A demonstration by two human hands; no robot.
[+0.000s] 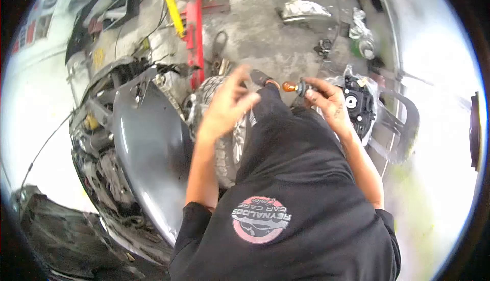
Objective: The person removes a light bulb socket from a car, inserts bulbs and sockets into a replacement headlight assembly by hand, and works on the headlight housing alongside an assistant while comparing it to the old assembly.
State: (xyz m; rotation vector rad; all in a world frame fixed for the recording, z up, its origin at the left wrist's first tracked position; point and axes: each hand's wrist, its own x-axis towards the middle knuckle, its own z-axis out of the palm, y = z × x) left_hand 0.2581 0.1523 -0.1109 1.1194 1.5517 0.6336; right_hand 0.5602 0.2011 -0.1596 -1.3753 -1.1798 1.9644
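Note:
My right hand [329, 102] pinches a dark bulb socket [302, 88] between thumb and fingers. From the socket an amber bulb [289, 86] points left. My left hand [229, 104] is raised with its fingers apart and holds nothing; it is slightly blurred. Just right of my right hand stands a black headlight housing [363, 110], its back side facing up, partly wrapped in clear plastic. Below and beside my left hand is a tyred wheel [223, 153], partly hidden by my arm and leg.
A grey fender [148, 133] and the car's exposed front end lie to my left. Ahead stand a red metal stand [194, 41] and a yellow bar [174, 11]. Another headlight [308, 11] rests on the concrete floor, near a small dark part [323, 47].

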